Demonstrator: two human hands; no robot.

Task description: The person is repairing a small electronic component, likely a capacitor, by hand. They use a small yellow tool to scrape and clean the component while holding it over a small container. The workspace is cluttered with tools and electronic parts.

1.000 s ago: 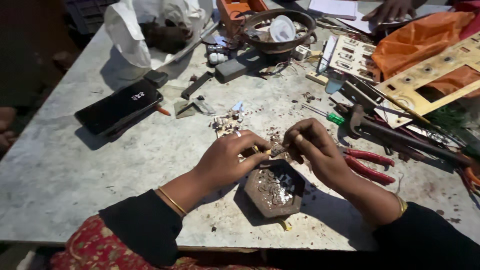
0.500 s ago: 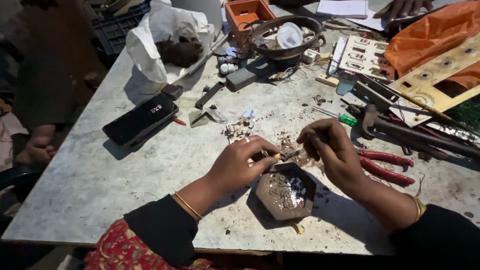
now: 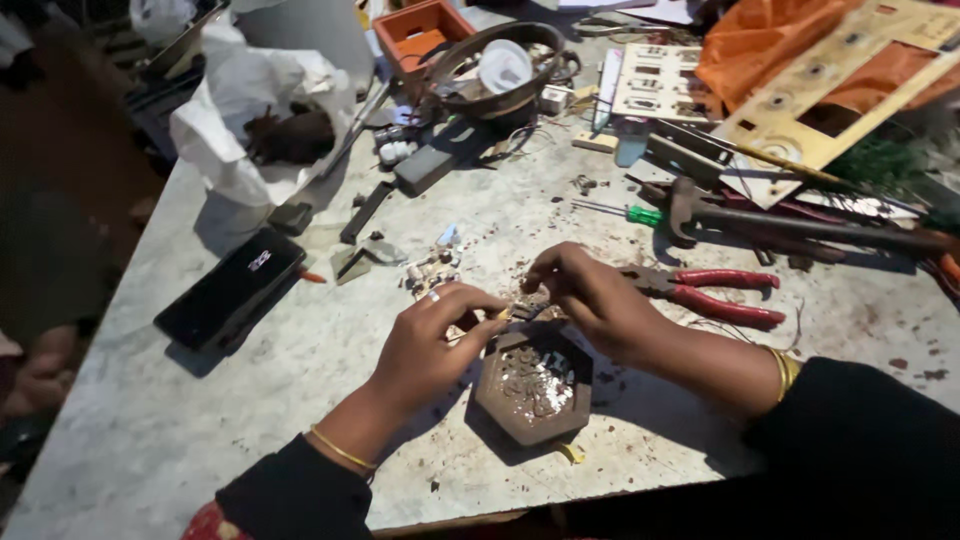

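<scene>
The left hand [image 3: 432,345] and the right hand [image 3: 590,300] meet fingertip to fingertip just above the far rim of a dark brown hexagonal dish [image 3: 535,382] that holds a heap of small pale metal scraps. Both hands are pinched shut on one tiny part [image 3: 522,312], yellowish at one end; it is too small to tell what it is. The left thumb and forefinger press together on its near end, and the right fingers curl round its far end.

The likeliest mishap is the tiny part slipping out of the pinch. Held this far toward the dish's far rim, it could miss the dish and drop among the loose crumbs and bits [image 3: 432,268] scattered just beyond the left hand, where it would be hard to find. A wrist pressing down on the dish's rim could tip it and spill the scraps. The red-handled pliers [image 3: 715,292] lie just beyond the right wrist, near enough for a sleeve to catch and drag them.

The pale grey stone-like tabletop [image 3: 200,420] is stained, dusty and crowded. Well to the left of the left hand lies a flat black phone-like slab [image 3: 232,290]. Further off stand a crumpled white bag [image 3: 255,110], an orange plastic tray [image 3: 425,35] and a round dark bowl [image 3: 497,72]. Beyond the right hand lie a green-handled screwdriver [image 3: 630,213], long dark metal tools [image 3: 800,222], a tan perforated board [image 3: 830,95] and orange cloth [image 3: 760,50]. The room around is dim; the floor to the left is in shadow.
</scene>
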